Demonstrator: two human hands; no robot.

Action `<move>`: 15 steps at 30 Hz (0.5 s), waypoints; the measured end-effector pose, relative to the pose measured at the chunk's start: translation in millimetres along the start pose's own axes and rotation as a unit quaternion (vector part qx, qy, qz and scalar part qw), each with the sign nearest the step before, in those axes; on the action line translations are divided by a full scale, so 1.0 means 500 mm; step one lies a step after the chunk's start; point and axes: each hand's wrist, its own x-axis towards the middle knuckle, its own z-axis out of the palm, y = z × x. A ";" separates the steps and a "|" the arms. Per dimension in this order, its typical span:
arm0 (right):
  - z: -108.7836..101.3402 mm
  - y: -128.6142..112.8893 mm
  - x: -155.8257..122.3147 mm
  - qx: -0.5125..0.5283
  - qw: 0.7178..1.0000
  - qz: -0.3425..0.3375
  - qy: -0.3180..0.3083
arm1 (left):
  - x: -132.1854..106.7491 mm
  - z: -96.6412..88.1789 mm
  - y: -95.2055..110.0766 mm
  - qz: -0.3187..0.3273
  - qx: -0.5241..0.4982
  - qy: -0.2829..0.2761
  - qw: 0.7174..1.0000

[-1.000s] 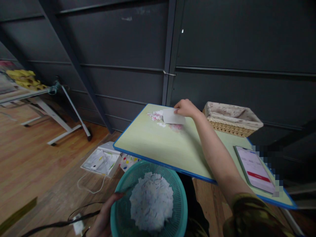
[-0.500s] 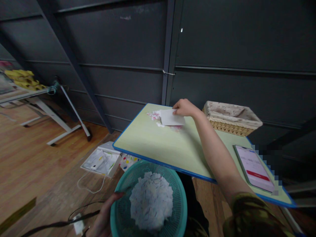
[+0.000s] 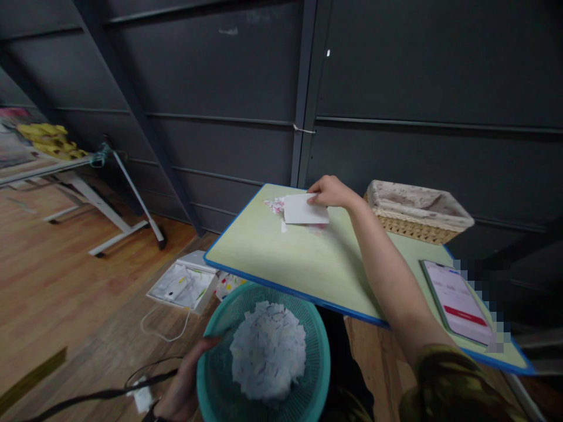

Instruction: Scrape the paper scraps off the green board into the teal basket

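My right hand (image 3: 332,192) is closed on a white card (image 3: 307,209), thumb in front, and holds it tilted low over the far part of the pale green table (image 3: 281,258). Small white and pink paper scraps (image 3: 275,204) lie at the card's left edge, and one white scrap sits just below it. Below the table's near edge, my left hand (image 3: 187,375) grips the left rim of a teal plastic basket (image 3: 323,351), its thumb over the edge. A heap of white paper scraps (image 3: 268,351) fills the middle of that basket.
A lined wicker basket (image 3: 413,225) stands at the table's back right, with a phone (image 3: 457,302) in front of it. An open white box (image 3: 182,284) with a cable is on the floor at left. A dark metal wall (image 3: 220,76) rises behind the table.
The card has shifted very slightly left against the scraps, still in my right hand. My left hand keeps its hold on the teal basket. The whole view has moved a little.
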 end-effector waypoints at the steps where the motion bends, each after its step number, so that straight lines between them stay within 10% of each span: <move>1: 0.002 0.003 0.002 -0.014 1.000 0.000 0.018 | 0.000 0.000 0.001 -0.002 -0.004 -0.004 1.000; 15: 0.024 0.008 0.016 -0.035 0.999 -0.021 0.026 | -0.005 0.005 0.003 0.029 0.007 0.007 1.000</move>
